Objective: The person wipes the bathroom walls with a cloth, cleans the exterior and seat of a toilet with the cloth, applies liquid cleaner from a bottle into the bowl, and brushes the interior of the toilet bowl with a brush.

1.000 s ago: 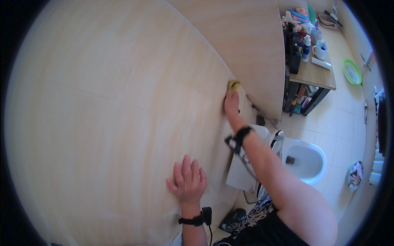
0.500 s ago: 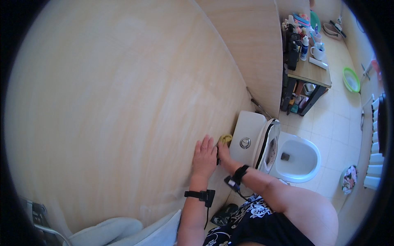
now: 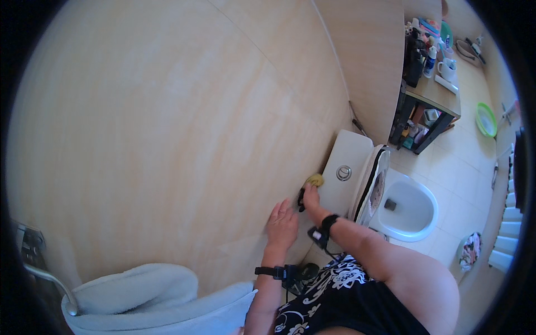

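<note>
My left hand point(image 3: 282, 226) is spread with its fingers stretched out against the tan wall point(image 3: 184, 139), holding nothing. Just right of it, my right hand point(image 3: 311, 197) is closed at the side of the white toilet tank point(image 3: 340, 153). A crumpled yellowish cloth point(image 3: 316, 180) pokes out past its fingers, over the tank's wall-side edge. Beside those fingers is a small black thing point(image 3: 301, 200), too hidden to name. The toilet's lid stands raised against the tank, and the toilet bowl point(image 3: 412, 209) is exposed.
A light blue towel point(image 3: 167, 307) hangs at the lower left on a metal bar point(image 3: 53, 282). A shelf table point(image 3: 438, 97) with bottles and a white mug point(image 3: 446, 70) stands upper right. On the floor are a green basin point(image 3: 486, 120) and a bin point(image 3: 470, 252). A white radiator point(image 3: 505, 223) is far right.
My left hand has come down along the wall, and its gap from the right hand has widened. My right hand stays by the tank with the cloth. The whole view has shifted.
</note>
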The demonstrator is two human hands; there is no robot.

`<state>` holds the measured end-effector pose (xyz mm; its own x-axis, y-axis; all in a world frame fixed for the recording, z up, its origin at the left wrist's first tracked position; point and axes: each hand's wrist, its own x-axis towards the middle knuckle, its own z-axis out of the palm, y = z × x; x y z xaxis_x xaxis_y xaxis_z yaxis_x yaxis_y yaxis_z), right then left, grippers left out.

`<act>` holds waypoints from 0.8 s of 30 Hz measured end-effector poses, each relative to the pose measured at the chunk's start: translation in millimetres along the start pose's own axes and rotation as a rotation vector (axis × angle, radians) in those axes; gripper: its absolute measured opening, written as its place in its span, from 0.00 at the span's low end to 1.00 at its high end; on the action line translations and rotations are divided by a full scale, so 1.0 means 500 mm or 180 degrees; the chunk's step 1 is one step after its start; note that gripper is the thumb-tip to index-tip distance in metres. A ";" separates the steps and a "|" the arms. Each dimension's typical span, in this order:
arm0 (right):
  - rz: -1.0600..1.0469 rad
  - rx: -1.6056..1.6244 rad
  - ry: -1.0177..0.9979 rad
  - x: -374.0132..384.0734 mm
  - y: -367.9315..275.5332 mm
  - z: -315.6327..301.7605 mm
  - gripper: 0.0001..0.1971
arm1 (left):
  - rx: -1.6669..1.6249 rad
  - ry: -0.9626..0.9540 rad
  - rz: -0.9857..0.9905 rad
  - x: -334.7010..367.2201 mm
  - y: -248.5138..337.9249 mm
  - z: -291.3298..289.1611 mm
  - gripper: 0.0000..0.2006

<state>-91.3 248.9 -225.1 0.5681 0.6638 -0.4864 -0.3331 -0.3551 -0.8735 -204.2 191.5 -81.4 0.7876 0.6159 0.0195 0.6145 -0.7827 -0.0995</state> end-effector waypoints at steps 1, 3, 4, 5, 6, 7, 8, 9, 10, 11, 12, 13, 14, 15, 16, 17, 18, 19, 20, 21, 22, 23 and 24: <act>0.0326 -0.0030 -0.0321 -0.028 0.015 -0.002 0.30 | -0.0008 0.0146 0.0008 -0.005 0.001 -0.008 0.07; 0.0625 0.0788 -0.0585 0.033 0.039 -0.023 0.33 | -0.0053 0.0264 0.0101 0.007 0.017 -0.009 0.07; 0.1020 0.1037 -0.0591 0.038 -0.005 -0.019 0.34 | -0.0052 0.0329 0.0069 -0.010 0.009 -0.006 0.07; 0.1005 0.1035 -0.0601 0.057 -0.060 -0.021 0.34 | -0.0044 0.0344 0.0062 -0.013 0.003 -0.007 0.07; 0.0400 0.0933 -0.0212 0.079 -0.106 -0.030 0.29 | 0.0069 -0.0004 0.0010 -0.017 0.003 -0.009 0.07; -0.0191 0.0810 0.0148 0.092 -0.157 -0.041 0.26 | 0.0184 -0.0366 -0.0069 -0.028 0.002 -0.008 0.10; -0.0483 0.0861 0.0101 0.090 -0.239 -0.063 0.25 | 0.0188 -0.0373 -0.0133 -0.042 -0.002 -0.008 0.10; -0.0724 0.1114 0.0162 0.102 -0.290 -0.076 0.25 | 0.0178 -0.0123 -0.0070 -0.046 0.000 -0.008 0.07; -0.1202 0.0923 0.0031 0.119 -0.328 -0.098 0.24 | 0.0159 0.0122 -0.0007 -0.051 0.003 -0.006 0.07; -0.1213 0.0916 0.0033 0.132 -0.320 -0.096 0.24 | 0.0154 0.0133 -0.0007 -0.050 0.008 -0.008 0.07; -0.1322 0.0759 0.0325 0.141 -0.308 -0.087 0.23 | 0.0037 0.0153 -0.0009 -0.050 0.014 -0.012 0.07; -0.1430 0.0607 0.0605 0.153 -0.294 -0.072 0.22 | -0.0070 0.0172 -0.0020 -0.050 0.015 -0.014 0.07; -0.1482 0.0324 0.0490 0.117 -0.248 -0.048 0.23 | -0.0045 0.0176 -0.0069 -0.058 0.007 -0.016 0.07; -0.1218 0.0662 0.0329 0.039 -0.217 -0.017 0.25 | -0.0006 -0.0072 -0.0186 -0.069 -0.001 -0.016 0.09; -0.1068 0.0428 0.0355 0.019 -0.137 -0.007 0.27 | -0.0007 -0.0295 -0.0187 -0.060 0.012 -0.021 0.12; -0.0988 0.0145 0.0233 0.000 -0.045 0.003 0.28 | -0.0017 -0.0269 -0.0131 -0.050 0.022 -0.022 0.12; -0.0902 -0.0137 0.0084 -0.023 0.021 0.009 0.29 | 0.0013 -0.0241 -0.0110 -0.044 0.026 -0.020 0.12; -0.0315 -0.0145 -0.0361 -0.070 0.043 0.015 0.28 | 0.0063 -0.0240 -0.0167 -0.057 0.019 -0.018 0.12; 0.0255 -0.0141 -0.0763 -0.097 0.038 0.012 0.28 | 0.0086 -0.0221 -0.0170 -0.063 0.013 -0.018 0.12; 0.0230 -0.0128 -0.0773 -0.097 0.017 0.009 0.28 | 0.0041 -0.0157 -0.0165 -0.072 0.008 -0.019 0.11; 0.0071 -0.0319 -0.0872 -0.084 -0.015 -0.004 0.26 | -0.0017 -0.0092 -0.0146 -0.075 0.009 -0.021 0.10; -0.0074 -0.0524 -0.0984 -0.076 -0.053 -0.016 0.24 | -0.0013 -0.0084 -0.0154 -0.078 0.008 -0.025 0.10; -0.0437 -0.0307 -0.0828 -0.082 -0.119 -0.029 0.22 | -0.0075 -0.0103 -0.0190 -0.087 0.003 -0.033 0.10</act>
<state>-83.8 233.2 -153.3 0.3870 0.8517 -0.3533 -0.1866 -0.3029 -0.9346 -236.6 162.0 -65.8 0.7478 0.6639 -0.0075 0.6616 -0.7461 -0.0756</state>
